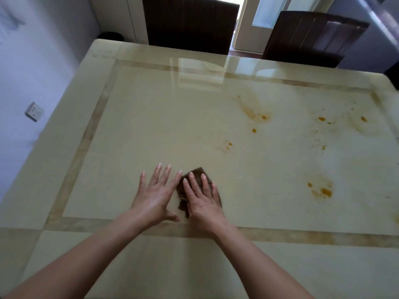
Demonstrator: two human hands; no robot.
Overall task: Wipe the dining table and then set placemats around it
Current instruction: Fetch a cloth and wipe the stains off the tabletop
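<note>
Flat, spread right hand (201,202) presses brown cloth (197,172) onto glossy cream table (151,126); left hand (154,196) rests open beside. Orange stains (321,190) remain; no placemats visible.

Table (151,126) top: glossy pale cream, with a tan marbled band (92,126) running parallel to its edges as an inset rectangle. Orange-yellow stains (323,192): spots and faint smears over the right half. Cloth (198,172): dark brown, plain. Left chair (190,22) and right chair (313,35) at the far edge: dark brown, vertical ribbing. Wall (43,50) beyond the left edge: pale lilac-white; socket (34,111) white
</note>
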